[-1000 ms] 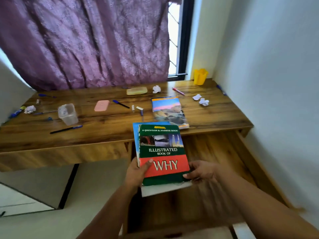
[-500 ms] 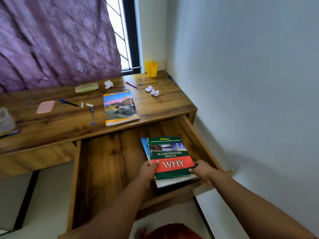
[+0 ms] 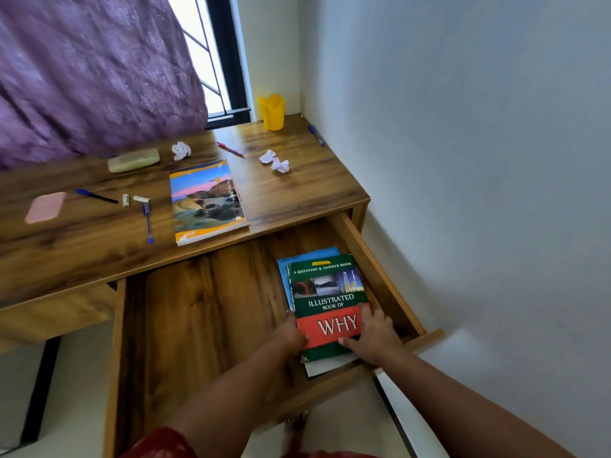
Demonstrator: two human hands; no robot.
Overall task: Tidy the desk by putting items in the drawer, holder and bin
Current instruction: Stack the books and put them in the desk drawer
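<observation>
- Now that the stack of books (image 3: 327,305) has come down from above the tabletop (image 3: 82,246) into the drawer (image 3: 198,325), it lies at the right wall.
- Your left hand (image 3: 291,335) and right hand (image 3: 375,338) each keep a grip, fingers curled on its near edges.
- Judging by this, you can let go; the landscape book (image 3: 206,200), pens and paper balls wait.

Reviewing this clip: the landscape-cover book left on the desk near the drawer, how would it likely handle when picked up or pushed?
The landscape-cover book looks thin and soft-covered, so it would probably flex if lifted by one edge. It lies flat on the desk, so a push should slide it rather than tip it. Its glossy-looking cover may be somewhat slippery.
</observation>
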